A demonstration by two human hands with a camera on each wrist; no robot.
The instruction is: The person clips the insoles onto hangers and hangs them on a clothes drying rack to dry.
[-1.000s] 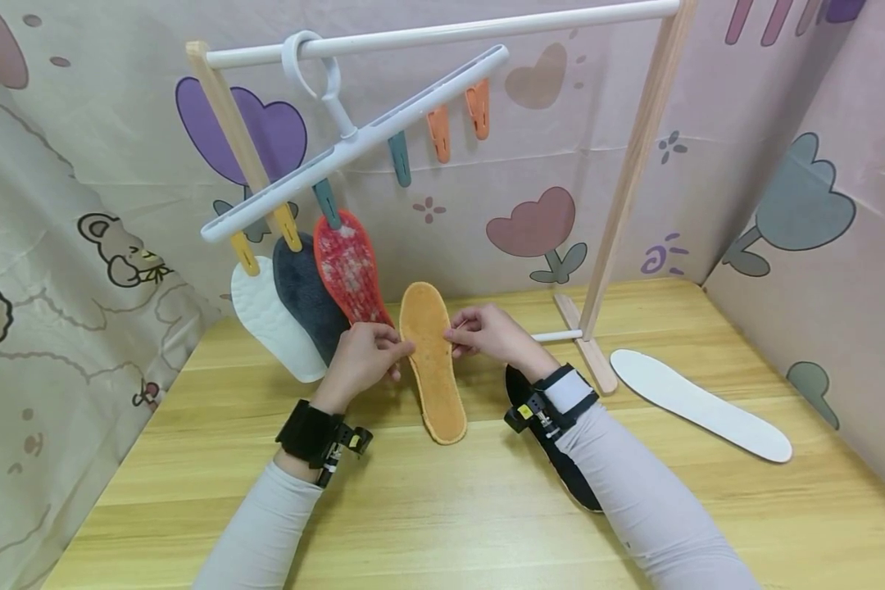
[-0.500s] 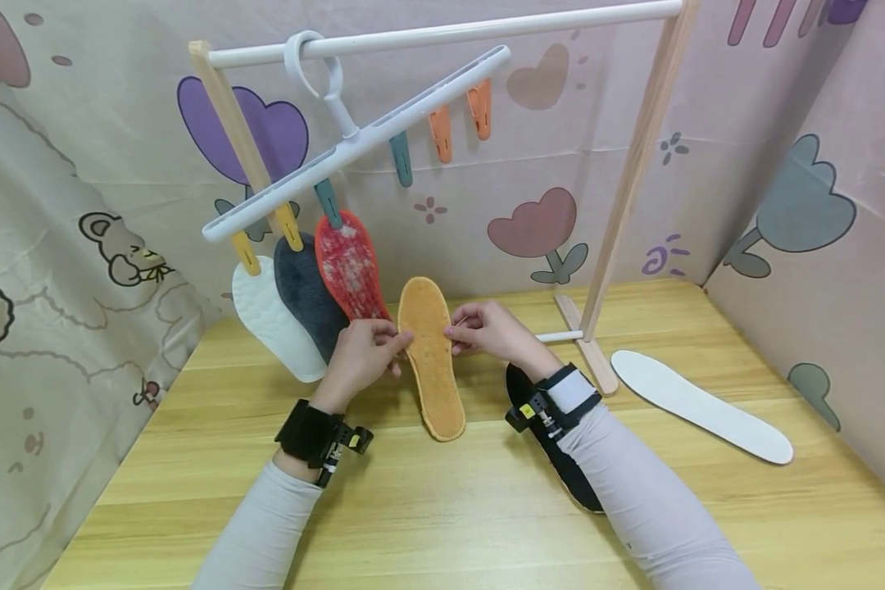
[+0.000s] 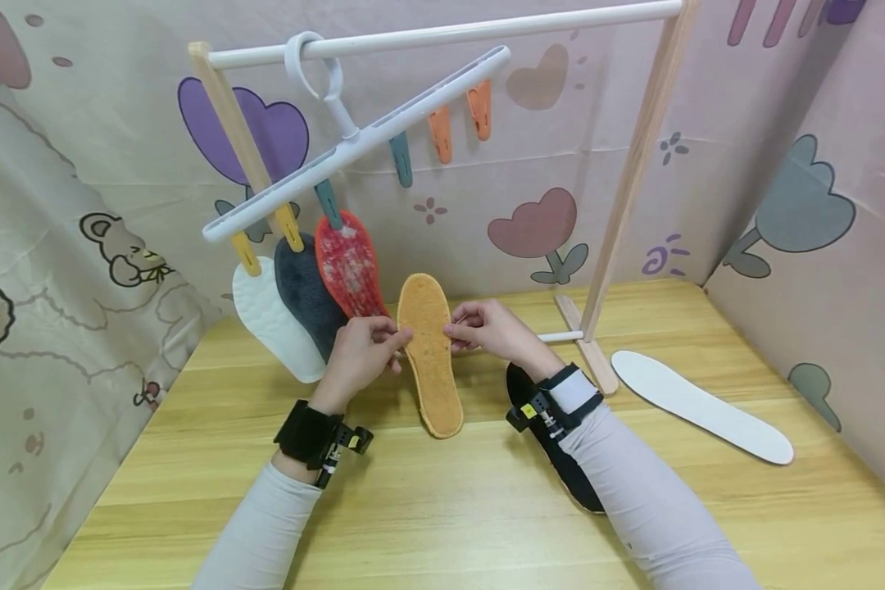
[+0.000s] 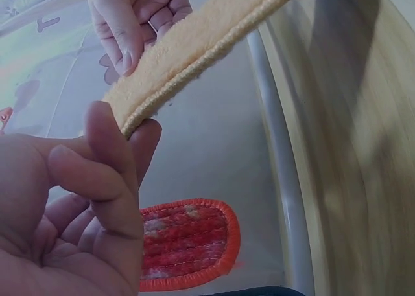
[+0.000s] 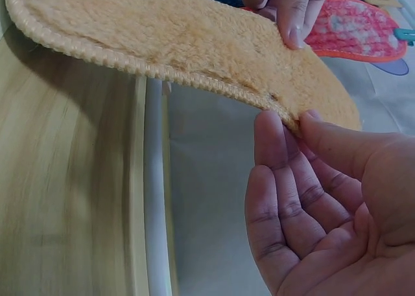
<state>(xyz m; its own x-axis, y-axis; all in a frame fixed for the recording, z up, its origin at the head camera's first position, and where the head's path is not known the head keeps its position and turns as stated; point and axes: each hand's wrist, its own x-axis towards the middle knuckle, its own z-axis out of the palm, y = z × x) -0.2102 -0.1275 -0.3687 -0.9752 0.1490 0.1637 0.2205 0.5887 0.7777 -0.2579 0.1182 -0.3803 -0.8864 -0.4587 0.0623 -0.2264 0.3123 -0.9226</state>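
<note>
Both hands, left hand (image 3: 361, 348) and right hand (image 3: 490, 328), are pinching the orange insole (image 3: 429, 352) by its edges, lifting it off the counter (image 3: 442, 508); clipping it under the hanger's (image 3: 354, 141) free teal clip (image 3: 401, 160) likely comes next.

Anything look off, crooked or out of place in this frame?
Yes: the white clip hanger hangs steeply tilted from the rail, low on the side where three insoles are clipped, while its teal and orange clips are empty. A dark insole lies partly under the right forearm. Nothing is spilled or visibly damaged.
</note>
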